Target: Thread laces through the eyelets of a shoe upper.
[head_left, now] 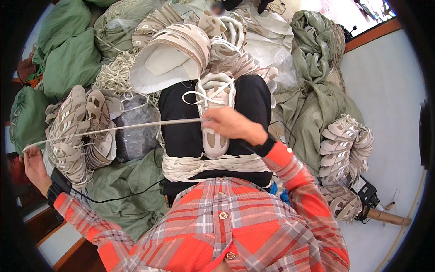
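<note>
A beige and white shoe upper (215, 144) lies lengthwise on my lap between the thighs, toe toward me, with a loop of white lace at its far opening. My right hand (231, 123) is closed over its middle, fingers pinched at its left side; exactly what lies under the fingertips is partly hidden. From there a pale shoelace (136, 124) stretches taut to the far left. My left hand (36, 167) pinches that lace near its end, the arm held well out. A bundle of white laces (190, 168) lies across my lap just nearer than the toe.
Stacked shoe uppers (181, 50) rise beyond my knees. More stacks stand at the left (72, 127) and right (346, 145). Heaped laces (120, 72), green sacks (68, 59) and a dark cable (122, 199) lie around my legs. A pale wall panel (385, 81) borders the right side.
</note>
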